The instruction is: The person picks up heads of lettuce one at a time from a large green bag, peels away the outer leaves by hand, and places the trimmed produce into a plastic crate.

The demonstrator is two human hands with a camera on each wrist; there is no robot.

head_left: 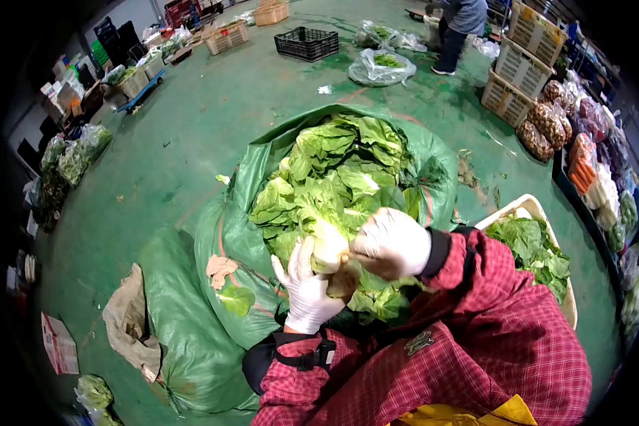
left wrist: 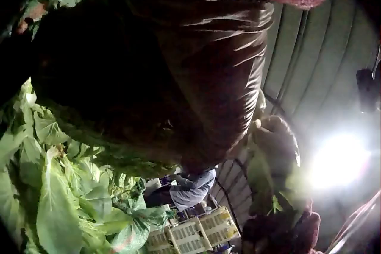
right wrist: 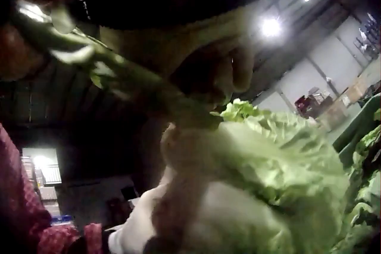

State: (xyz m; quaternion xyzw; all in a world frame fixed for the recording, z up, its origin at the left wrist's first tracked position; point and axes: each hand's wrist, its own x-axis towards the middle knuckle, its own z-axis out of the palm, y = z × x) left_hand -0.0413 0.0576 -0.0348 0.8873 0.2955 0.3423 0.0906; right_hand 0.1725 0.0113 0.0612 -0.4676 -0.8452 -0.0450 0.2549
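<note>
In the head view my gloved left hand (head_left: 311, 291) grips a pale-based lettuce head (head_left: 328, 245), leaves pointing away over the bag. My gloved right hand (head_left: 394, 243) is curled at the lettuce's base and holds a loose green leaf (left wrist: 266, 173), which hangs beneath it in the left wrist view. The right wrist view has the lettuce head close up, blurred, beside the left glove (right wrist: 140, 224). Below both hands, a large green woven bag (head_left: 227, 213) stands open, full of lettuce leaves (head_left: 319, 153). The right fingertips are partly hidden.
At my right stands a white crate (head_left: 539, 209) of leafy greens. A filled green sack (head_left: 192, 319) and a brown cloth sack (head_left: 131, 316) lie at left. Further off are a black crate (head_left: 307, 44), stacked crates (head_left: 524, 67), bagged vegetables (head_left: 547, 128) and a standing person (head_left: 461, 25).
</note>
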